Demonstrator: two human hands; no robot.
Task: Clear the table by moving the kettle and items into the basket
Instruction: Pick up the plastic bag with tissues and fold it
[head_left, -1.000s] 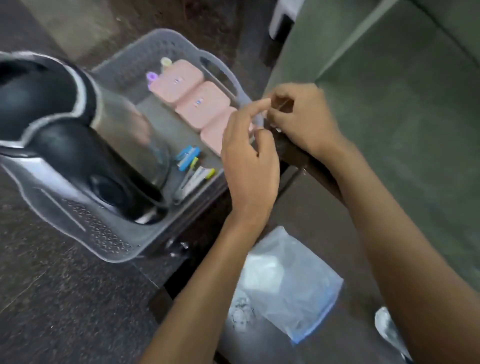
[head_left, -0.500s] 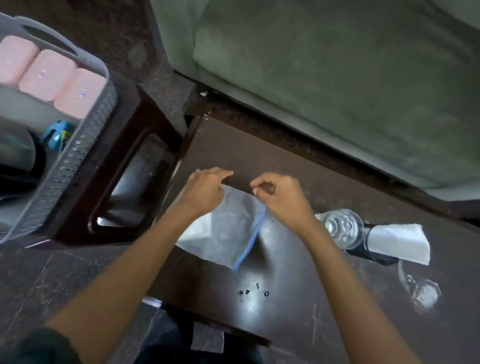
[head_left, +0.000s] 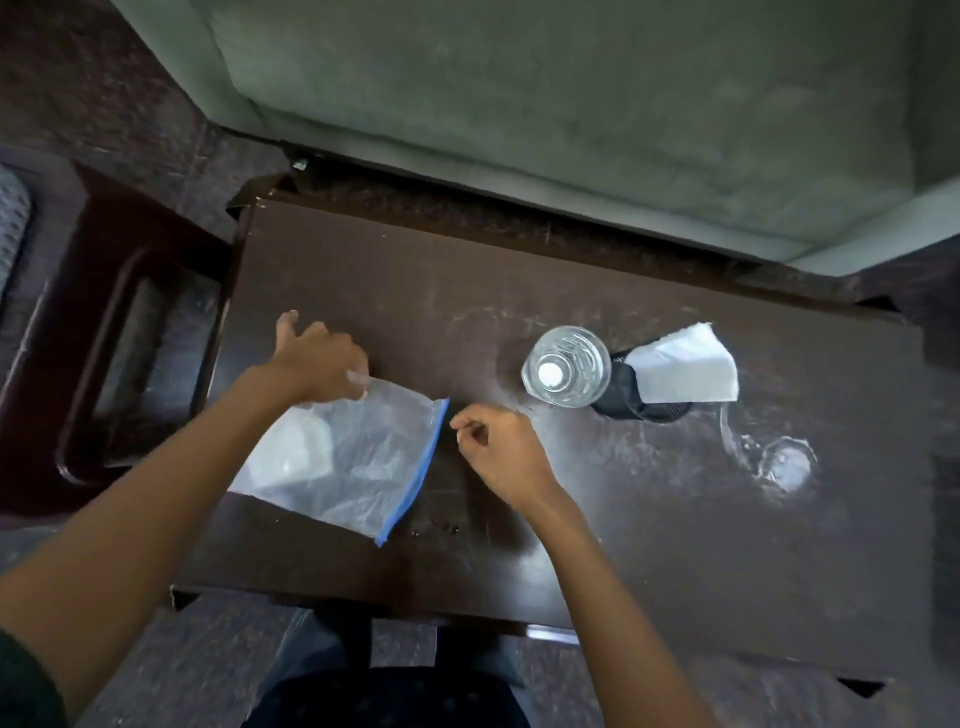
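The left hand grips the far corner of a clear bag with a blue seal strip, lying flat near the left edge of the bench. The right hand is clenched and holds nothing, just beside the strip.

This looks like a home living room. A green upholstered sofa fills the view from 11 to 2 o'clock, right behind a low, dark wooden tabletop set like a coffee table. At 3 o'clock on it stand a water bottle and a black mesh holder with a paper napkin. A dark wooden side table sits at 9 o'clock on the speckled stone floor.
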